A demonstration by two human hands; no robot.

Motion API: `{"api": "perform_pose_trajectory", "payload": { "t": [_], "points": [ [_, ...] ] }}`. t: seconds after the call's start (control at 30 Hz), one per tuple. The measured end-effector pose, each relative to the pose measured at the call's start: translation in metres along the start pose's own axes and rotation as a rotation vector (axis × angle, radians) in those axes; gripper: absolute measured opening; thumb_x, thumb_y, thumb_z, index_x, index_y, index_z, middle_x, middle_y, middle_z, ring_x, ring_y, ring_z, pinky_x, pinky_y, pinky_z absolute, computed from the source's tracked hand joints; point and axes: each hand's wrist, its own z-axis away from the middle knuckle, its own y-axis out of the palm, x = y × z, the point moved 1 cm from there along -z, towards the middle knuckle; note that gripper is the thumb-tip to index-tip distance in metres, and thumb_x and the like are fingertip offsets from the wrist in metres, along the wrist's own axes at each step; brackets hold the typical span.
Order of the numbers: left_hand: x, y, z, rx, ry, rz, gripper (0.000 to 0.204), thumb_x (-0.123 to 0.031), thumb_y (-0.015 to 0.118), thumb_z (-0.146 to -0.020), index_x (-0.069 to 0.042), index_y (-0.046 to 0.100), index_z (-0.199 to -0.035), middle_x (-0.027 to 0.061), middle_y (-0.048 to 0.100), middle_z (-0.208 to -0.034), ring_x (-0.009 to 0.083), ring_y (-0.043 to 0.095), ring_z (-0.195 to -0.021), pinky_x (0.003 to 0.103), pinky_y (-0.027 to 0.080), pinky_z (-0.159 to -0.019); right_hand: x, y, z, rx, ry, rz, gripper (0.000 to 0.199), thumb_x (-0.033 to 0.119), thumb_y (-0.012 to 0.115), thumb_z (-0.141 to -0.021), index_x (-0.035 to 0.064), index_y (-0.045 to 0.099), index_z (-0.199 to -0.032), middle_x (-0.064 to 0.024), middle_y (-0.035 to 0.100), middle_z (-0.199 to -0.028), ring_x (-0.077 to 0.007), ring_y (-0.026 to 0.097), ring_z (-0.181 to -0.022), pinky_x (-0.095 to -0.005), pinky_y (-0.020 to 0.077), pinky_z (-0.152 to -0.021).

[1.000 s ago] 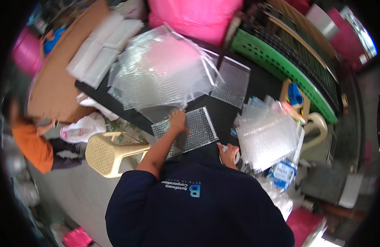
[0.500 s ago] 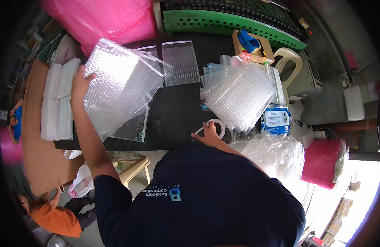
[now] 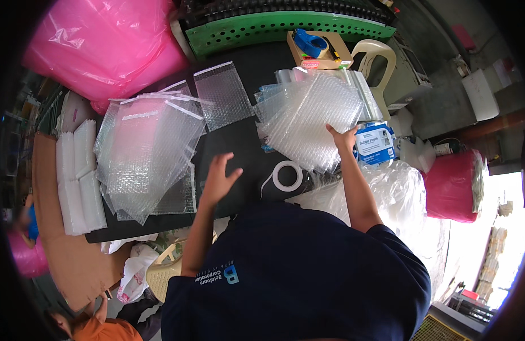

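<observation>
My left hand [image 3: 218,181] hovers open over the black table [image 3: 239,145], fingers spread, just right of a heap of clear bubble-wrap pouches [image 3: 146,150]. My right hand [image 3: 343,138] rests on the near edge of a second stack of bubble pouches [image 3: 313,116] on the right; whether it grips one I cannot tell. A roll of clear tape [image 3: 287,175] lies flat on the table between my hands. A single bubble pouch [image 3: 223,95] lies farther back in the middle.
A big pink plastic bag [image 3: 106,45] and a green crate [image 3: 274,28] stand at the back. A cardboard box with a blue tape dispenser [image 3: 312,42] sits beside a cream plastic chair [image 3: 382,57]. White foam stacks [image 3: 77,176] lie left. Another person in orange [image 3: 94,324] crouches below left.
My left hand has left the left pouch heap and come back to the table's middle. My right hand has moved from the tape roll up to the right pouch stack.
</observation>
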Motion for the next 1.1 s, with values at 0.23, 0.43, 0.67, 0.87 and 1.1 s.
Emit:
{"api": "perform_pose_trajectory", "payload": {
  "t": [0.23, 0.43, 0.67, 0.87, 1.1],
  "points": [
    [0.019, 0.02, 0.051, 0.054, -0.221, 0.091, 0.049, -0.023, 0.069, -0.076, -0.001, 0.051, -0.116, 0.0179, 0.052, -0.115, 0.0338, 0.052, -0.104, 0.039, 0.043, -0.089, -0.007, -0.004, -0.019, 0.384, 0.232, -0.8, 0.057, 0.018, 0.08, -0.067, -0.0073, 0.053, -0.11, -0.014, 0.061, -0.1, -0.024, 0.061, -0.088, -0.0345, 0.0499, -0.075],
    [0.023, 0.008, 0.068, -0.07, -0.396, 0.155, 0.044, -0.024, 0.066, -0.08, -0.004, 0.052, -0.117, 0.0147, 0.055, -0.113, 0.0284, 0.056, -0.097, 0.037, 0.046, -0.083, 0.08, -0.035, 0.048, 0.375, -0.219, -1.175, 0.041, 0.003, 0.07, -0.076, 0.0029, 0.055, -0.114, -0.0082, 0.061, -0.101, -0.0184, 0.059, -0.09, -0.0289, 0.0475, -0.08],
    [0.078, 0.017, 0.088, -0.39, -0.476, 0.382, 0.032, -0.019, 0.059, -0.087, -0.004, 0.054, -0.114, 0.0099, 0.058, -0.111, 0.0203, 0.058, -0.093, 0.03, 0.046, -0.077, 0.141, 0.04, 0.16, 0.126, -1.281, -0.214, 0.058, -0.003, 0.065, -0.054, 0.0138, 0.053, -0.108, -0.0082, 0.053, -0.116, -0.0299, 0.047, -0.108, -0.0436, 0.0341, -0.096],
    [0.082, 0.022, 0.114, -0.71, -0.552, 0.299, 0.026, -0.014, 0.057, -0.087, -0.002, 0.054, -0.11, 0.0106, 0.058, -0.106, 0.0221, 0.057, -0.095, 0.032, 0.045, -0.082, 0.067, 0.154, 0.186, 0.526, -1.543, 0.736, 0.057, 0.01, 0.051, -0.084, 0.0248, 0.037, -0.137, -0.0087, 0.03, -0.144, -0.0298, 0.029, -0.132, -0.0463, 0.0244, -0.107],
    [0.044, 0.01, 0.055, -0.238, -0.15, -0.341, 0.052, -0.021, 0.071, -0.072, -0.011, 0.05, -0.118, 0.0137, 0.045, -0.125, 0.0355, 0.039, -0.12, 0.051, 0.031, -0.098, 0.066, 0.142, 0.192, 0.474, -1.508, 0.682, 0.059, 0.008, 0.05, -0.082, 0.0227, 0.034, -0.137, -0.0119, 0.026, -0.145, -0.0307, 0.025, -0.134, -0.0478, 0.0225, -0.108]
  ]
}}
